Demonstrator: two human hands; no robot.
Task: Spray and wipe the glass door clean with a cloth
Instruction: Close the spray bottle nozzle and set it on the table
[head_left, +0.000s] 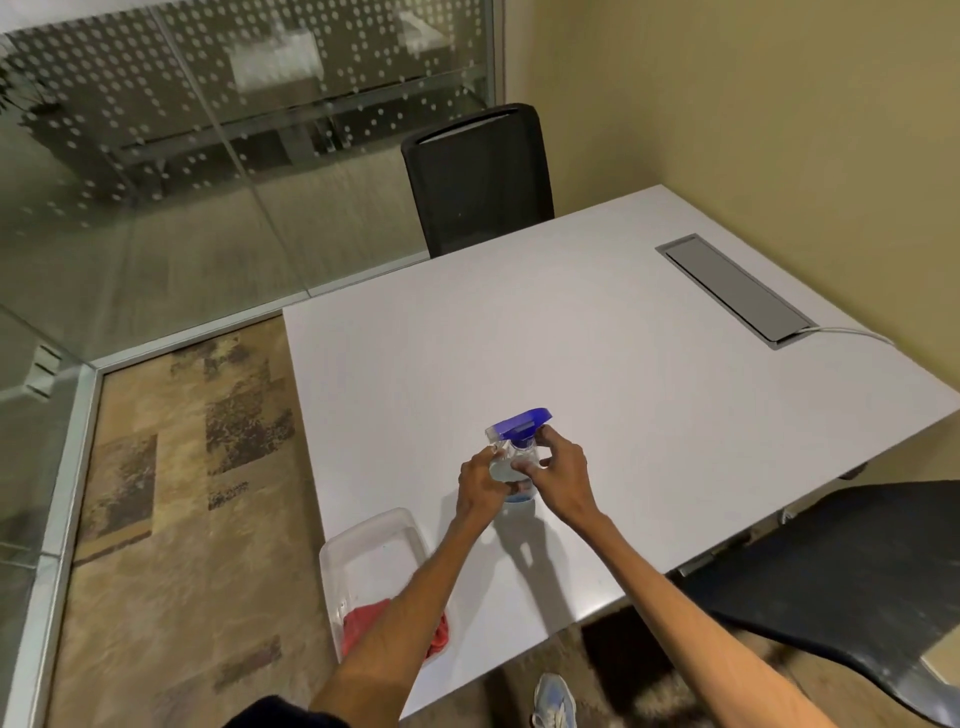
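Observation:
A clear spray bottle (514, 457) with a blue trigger head stands upright on the white table (597, 364). My left hand (480, 483) wraps around its left side. My right hand (561, 478) holds its right side, fingers up near the neck under the blue head. A red cloth (363, 621) lies crumpled in a clear plastic tub (374, 540) at the table's near left corner, partly hidden by my left forearm. The glass wall and door (156, 208), dotted with a frosted pattern, stands at the left and back of the room.
A black chair (478, 176) stands at the far side of the table, another black chair seat (841, 571) at the near right. A grey cable hatch (732, 291) is set in the table near the wall. Patterned carpet (182, 493) lies between table and glass.

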